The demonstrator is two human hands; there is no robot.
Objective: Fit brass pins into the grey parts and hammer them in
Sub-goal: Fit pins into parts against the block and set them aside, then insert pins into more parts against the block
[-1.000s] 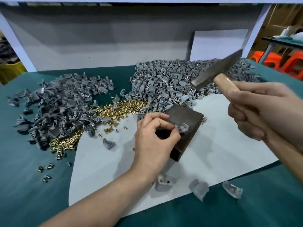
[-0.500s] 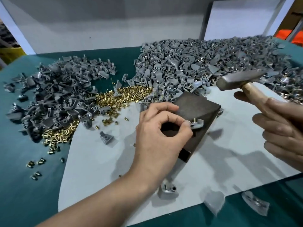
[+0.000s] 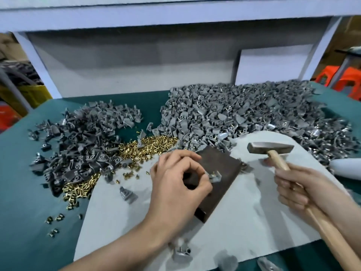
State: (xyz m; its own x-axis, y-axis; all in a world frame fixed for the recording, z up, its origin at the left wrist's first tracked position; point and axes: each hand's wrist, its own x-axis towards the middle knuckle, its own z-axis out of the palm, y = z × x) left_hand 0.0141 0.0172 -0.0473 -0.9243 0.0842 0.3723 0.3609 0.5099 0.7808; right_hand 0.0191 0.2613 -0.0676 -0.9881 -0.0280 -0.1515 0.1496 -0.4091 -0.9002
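My left hand (image 3: 175,184) pinches a small grey part (image 3: 214,176) with a brass pin standing in it, held on top of a dark metal block (image 3: 222,169) in the middle of the table. My right hand (image 3: 298,186) grips the wooden handle of a hammer (image 3: 270,148), whose steel head hangs above and to the right of the block. Loose brass pins (image 3: 154,143) lie in a heap behind my left hand. A dark grey pile of parts (image 3: 82,141) lies at the left and a larger, lighter pile (image 3: 244,112) at the back right.
A pale sheet (image 3: 244,222) covers the green table (image 3: 25,212) under the block. Single grey parts lie on it: one (image 3: 128,195) left of my hand, one (image 3: 181,253) by my forearm. Stray pins (image 3: 56,218) dot the left. A white wall panel (image 3: 136,61) stands behind.
The hammer came down from a raised tilt and its head is now level, to the right of the block. My left hand kept hold of the part on the block.
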